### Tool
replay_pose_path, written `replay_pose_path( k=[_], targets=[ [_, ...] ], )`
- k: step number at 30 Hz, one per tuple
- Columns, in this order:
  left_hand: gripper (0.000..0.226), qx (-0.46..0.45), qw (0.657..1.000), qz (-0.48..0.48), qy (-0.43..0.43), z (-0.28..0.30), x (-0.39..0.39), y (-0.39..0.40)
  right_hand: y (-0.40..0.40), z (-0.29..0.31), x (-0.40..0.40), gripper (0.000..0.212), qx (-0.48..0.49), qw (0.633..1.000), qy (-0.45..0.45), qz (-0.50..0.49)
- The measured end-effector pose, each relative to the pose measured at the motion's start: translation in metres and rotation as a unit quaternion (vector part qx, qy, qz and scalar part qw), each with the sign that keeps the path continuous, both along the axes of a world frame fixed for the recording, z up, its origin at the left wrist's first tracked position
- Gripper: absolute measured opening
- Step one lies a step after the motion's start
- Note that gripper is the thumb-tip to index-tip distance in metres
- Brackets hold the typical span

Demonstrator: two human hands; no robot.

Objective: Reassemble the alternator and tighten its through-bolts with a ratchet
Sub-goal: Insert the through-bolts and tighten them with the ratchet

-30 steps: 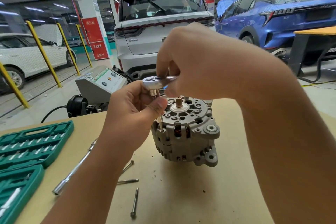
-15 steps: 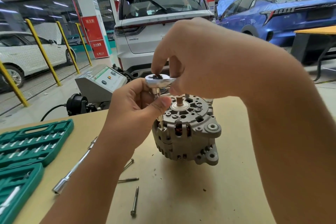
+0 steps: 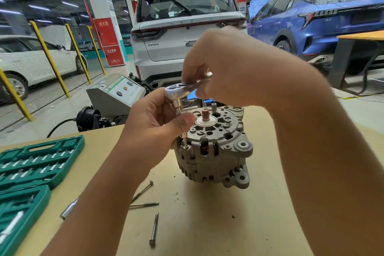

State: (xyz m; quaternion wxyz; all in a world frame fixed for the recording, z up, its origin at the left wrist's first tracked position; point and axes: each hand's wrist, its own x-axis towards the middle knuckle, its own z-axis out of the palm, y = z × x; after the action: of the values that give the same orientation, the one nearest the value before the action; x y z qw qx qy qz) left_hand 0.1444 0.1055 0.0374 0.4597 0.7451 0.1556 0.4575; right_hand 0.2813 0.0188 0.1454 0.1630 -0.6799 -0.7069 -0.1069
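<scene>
Steel through-bolts (image 3: 153,228) lie loose nearest you on the table (image 3: 207,224). Your left hand (image 3: 153,129) pinches the socket; your right hand (image 3: 228,68) grips the ratchet (image 3: 178,90) over the alternator (image 3: 214,147). Farther, signs' writing is unreadable.

— Alternator (image 3: 216,151)?
— Upright at frame centre on the table (image 3: 207,224). Right hand (image 3: 234,68) grips the ratchet (image 3: 182,89) handle; left hand (image 3: 153,129) pinches the socket extension.
— Loose bolts (image 3: 154,228)?
— Three, lower centre.
</scene>
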Motion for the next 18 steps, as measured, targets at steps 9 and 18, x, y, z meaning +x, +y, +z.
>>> replay_pose_path(
  k=[9, 18],
  targets=[
    [0.024, 0.042, 0.999, 0.024, 0.012, -0.005, 0.002, 0.006, 0.003, -0.008, 0.009, 0.029, 0.026, 1.000, 0.007, 0.015],
    [0.009, 0.072, 0.994, -0.067, 0.051, 0.007, -0.016, 0.017, 0.023, 0.004, 0.000, 0.036, 0.068, 0.996, -0.052, 0.014]
  ],
)
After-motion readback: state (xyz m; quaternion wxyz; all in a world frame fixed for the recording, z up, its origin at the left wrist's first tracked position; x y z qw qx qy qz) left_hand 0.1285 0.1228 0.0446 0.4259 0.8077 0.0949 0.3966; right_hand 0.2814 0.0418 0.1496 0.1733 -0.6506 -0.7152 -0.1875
